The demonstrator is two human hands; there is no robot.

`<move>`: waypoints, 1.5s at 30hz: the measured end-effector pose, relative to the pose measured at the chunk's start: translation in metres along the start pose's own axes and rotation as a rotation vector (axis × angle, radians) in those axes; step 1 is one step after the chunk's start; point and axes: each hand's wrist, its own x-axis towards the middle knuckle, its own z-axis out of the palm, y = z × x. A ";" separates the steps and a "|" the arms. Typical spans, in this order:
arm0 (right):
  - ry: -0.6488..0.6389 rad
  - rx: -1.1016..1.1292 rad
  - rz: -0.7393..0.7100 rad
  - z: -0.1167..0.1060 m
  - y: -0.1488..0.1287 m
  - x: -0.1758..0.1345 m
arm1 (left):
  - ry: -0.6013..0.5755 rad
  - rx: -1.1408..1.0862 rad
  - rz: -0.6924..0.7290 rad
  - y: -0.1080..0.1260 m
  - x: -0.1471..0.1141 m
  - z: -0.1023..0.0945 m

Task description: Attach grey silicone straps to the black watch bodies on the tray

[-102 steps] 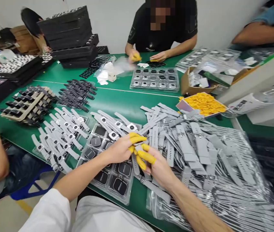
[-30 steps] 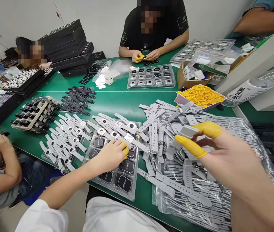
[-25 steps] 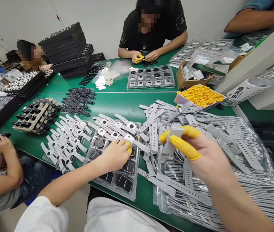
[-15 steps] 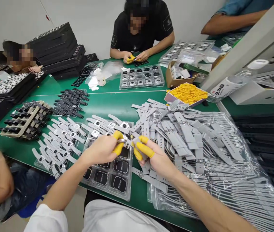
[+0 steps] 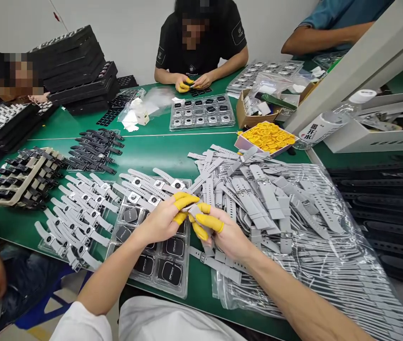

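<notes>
My left hand (image 5: 162, 218), with yellow finger cots, is closed on a watch case that is mostly hidden by the fingers. My right hand (image 5: 223, 229), also in yellow cots, pinches a grey watch strap (image 5: 195, 209) against the edge of that case. Both hands meet above a clear plastic tray (image 5: 184, 279) of square black watch faces (image 5: 171, 273). Grey-strapped watches (image 5: 137, 182) lie across the tray's far end. Close by on the right is a heap of loose grey straps (image 5: 254, 199).
Finished-looking grey watches (image 5: 77, 218) and black watches (image 5: 96, 149) lie to the left, beside a beige rack (image 5: 27, 182). A box of yellow finger cots (image 5: 267, 137), a water bottle (image 5: 333, 123) and a slanted post (image 5: 351, 71) stand at right. A co-worker (image 5: 201, 42) sits opposite.
My hands have come closer together, and the left fingers now wrap further over the watch case at the strap end. The view has shifted slightly to the right.
</notes>
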 end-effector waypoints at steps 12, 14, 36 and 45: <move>0.019 0.169 0.078 0.002 -0.003 0.004 | 0.123 0.064 -0.001 -0.002 -0.004 0.012; 0.030 0.212 0.093 0.002 -0.004 0.004 | 0.141 0.090 -0.011 -0.003 -0.005 0.014; 0.148 0.167 0.155 -0.001 0.002 0.006 | -0.046 0.130 -0.120 -0.008 -0.002 0.013; 0.181 0.105 0.097 0.000 0.004 0.003 | 0.074 -0.241 -0.193 -0.011 -0.004 0.008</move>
